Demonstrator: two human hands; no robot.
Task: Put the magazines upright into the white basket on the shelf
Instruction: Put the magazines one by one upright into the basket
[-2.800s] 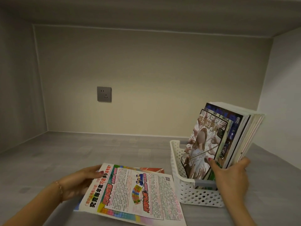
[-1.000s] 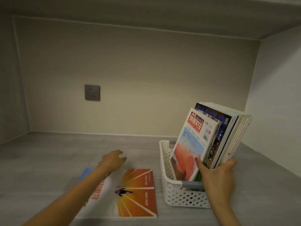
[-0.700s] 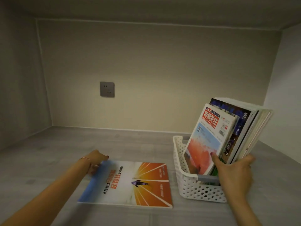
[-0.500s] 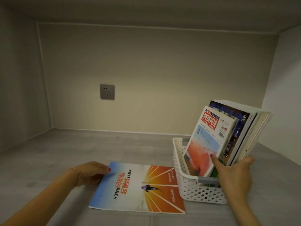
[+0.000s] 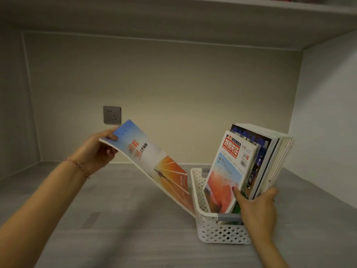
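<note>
A white perforated basket (image 5: 214, 231) stands on the grey shelf at the lower right. Several magazines (image 5: 251, 163) stand in it, leaning to the right, the front one red and blue. My right hand (image 5: 257, 207) grips their lower front edge, thumb on the front cover. My left hand (image 5: 98, 149) holds the top corner of a blue-and-orange magazine (image 5: 154, 163). That magazine is lifted and tilted, its lower edge down beside the basket's left wall; whether it touches the wall I cannot tell.
The grey shelf floor (image 5: 116, 219) stretches out to the left of the basket. A grey wall socket (image 5: 112, 115) sits on the back wall. Side walls close the alcove left and right, and a board runs overhead.
My left hand took hold of the blue-and-orange magazine that lay flat and raised it up, tilted toward the basket. My right hand kept holding the standing magazines.
</note>
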